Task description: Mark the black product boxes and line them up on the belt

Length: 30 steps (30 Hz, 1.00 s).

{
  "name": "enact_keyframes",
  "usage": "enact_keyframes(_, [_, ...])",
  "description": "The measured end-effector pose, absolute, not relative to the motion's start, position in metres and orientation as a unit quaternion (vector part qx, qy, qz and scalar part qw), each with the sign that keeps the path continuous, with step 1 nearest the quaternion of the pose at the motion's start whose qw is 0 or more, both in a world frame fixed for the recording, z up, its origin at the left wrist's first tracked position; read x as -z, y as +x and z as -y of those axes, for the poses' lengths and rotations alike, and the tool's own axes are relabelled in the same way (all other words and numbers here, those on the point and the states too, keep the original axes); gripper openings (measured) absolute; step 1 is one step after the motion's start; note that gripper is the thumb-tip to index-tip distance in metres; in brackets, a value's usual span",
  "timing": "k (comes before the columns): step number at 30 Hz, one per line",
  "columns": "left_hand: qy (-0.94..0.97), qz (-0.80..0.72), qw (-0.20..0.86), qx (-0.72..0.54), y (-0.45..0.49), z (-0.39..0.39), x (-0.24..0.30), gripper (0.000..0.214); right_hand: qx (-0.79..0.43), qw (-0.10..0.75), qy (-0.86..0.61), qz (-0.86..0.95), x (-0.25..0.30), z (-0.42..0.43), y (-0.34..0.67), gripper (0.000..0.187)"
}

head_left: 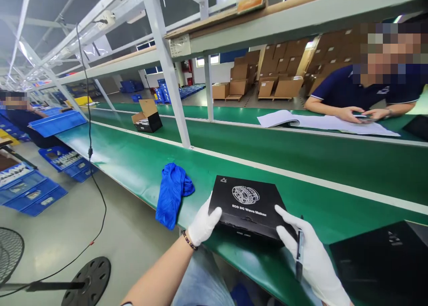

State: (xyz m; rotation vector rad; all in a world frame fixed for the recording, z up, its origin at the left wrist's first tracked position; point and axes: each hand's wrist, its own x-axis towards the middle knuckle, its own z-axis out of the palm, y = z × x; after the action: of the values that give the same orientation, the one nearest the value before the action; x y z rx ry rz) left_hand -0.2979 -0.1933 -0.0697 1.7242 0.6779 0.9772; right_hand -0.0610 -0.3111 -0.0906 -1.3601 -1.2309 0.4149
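We hold a black box (pixel 249 208) at the near edge of the green belt (pixel 140 156), both hands in white gloves; its lid carries a round white emblem and the line "ECO DC Wave Maker", with a small logo at the far corner that we cannot read. Our left hand (pixel 203 225) clasps the box's left side, thumb laid on the lid and fingers curled under; our right hand (pixel 309 252) grips the right near corner, fingers spread along the edge, and a black pen (pixel 299 250) lies pinned between those fingers, pointing towards us. A beaded bracelet (pixel 189 241) sits on the left wrist.

Just left of the box a blue cloth (pixel 172 192) hangs over the belt's edge; right of the box lies a second black carton (pixel 384 261) with faint print too dim to read. Well beyond the box, across the belt, an open small carton (pixel 147 116) stands; further right a co-worker's hands (pixel 359 114) rest by white papers (pixel 321 121). Blue crates (pixel 30 188) sit on the floor, far left of the box.
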Motion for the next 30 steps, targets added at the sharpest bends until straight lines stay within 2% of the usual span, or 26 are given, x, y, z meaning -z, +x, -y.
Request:
enact_keyframes(3, [0.72, -0.297, 0.483, -0.4, -0.299, 0.192, 0.083, 0.064, -0.116, 0.555, -0.579, 0.586, 0.106, 0.306, -0.052, 0.041])
enact_keyframes(7, [0.72, -0.353, 0.423, -0.422, -0.299, 0.186, 0.1, 0.095, -0.079, 0.567, -0.549, 0.609, 0.124, 0.305, -0.052, 0.032])
enact_keyframes(9, [0.749, -0.39, 0.375, -0.381, -0.302, 0.185, 0.104, 0.099, -0.056, 0.554, -0.567, 0.607, 0.131, 0.305, -0.054, 0.03])
enact_keyframes(14, [0.844, -0.39, 0.259, -0.26, -0.311, 0.187, 0.096, 0.067, 0.064, 0.466, -0.616, 0.632, 0.136, 0.304, -0.052, 0.022])
enact_keyframes(17, [0.876, -0.346, 0.205, -0.264, -0.313, 0.188, 0.092, 0.051, 0.128, 0.439, -0.598, 0.658, 0.131, 0.305, -0.05, 0.015])
enact_keyframes(19, [0.868, -0.357, 0.186, -0.292, -0.311, 0.193, 0.093, 0.044, 0.169, 0.423, -0.586, 0.67, 0.127, 0.308, -0.05, 0.018])
enact_keyframes(21, [0.821, -0.411, 0.221, -0.329, -0.306, 0.202, 0.097, 0.04, 0.17, 0.435, -0.575, 0.672, 0.125, 0.313, -0.053, 0.026])
enact_keyframes(24, [0.691, -0.479, 0.407, -0.357, -0.297, 0.212, 0.107, 0.046, 0.138, 0.477, -0.554, 0.668, 0.128, 0.316, -0.061, 0.043])
enact_keyframes(25, [0.651, -0.492, 0.438, -0.377, -0.296, 0.214, 0.109, 0.053, 0.156, 0.472, -0.549, 0.672, 0.13, 0.316, -0.064, 0.048])
enact_keyframes(28, [0.604, -0.497, 0.482, -0.395, -0.294, 0.216, 0.108, 0.069, 0.199, 0.44, -0.556, 0.677, 0.136, 0.313, -0.069, 0.053])
enact_keyframes(30, [0.608, -0.496, 0.487, -0.383, -0.295, 0.216, 0.104, 0.072, 0.201, 0.435, -0.559, 0.677, 0.141, 0.313, -0.07, 0.054])
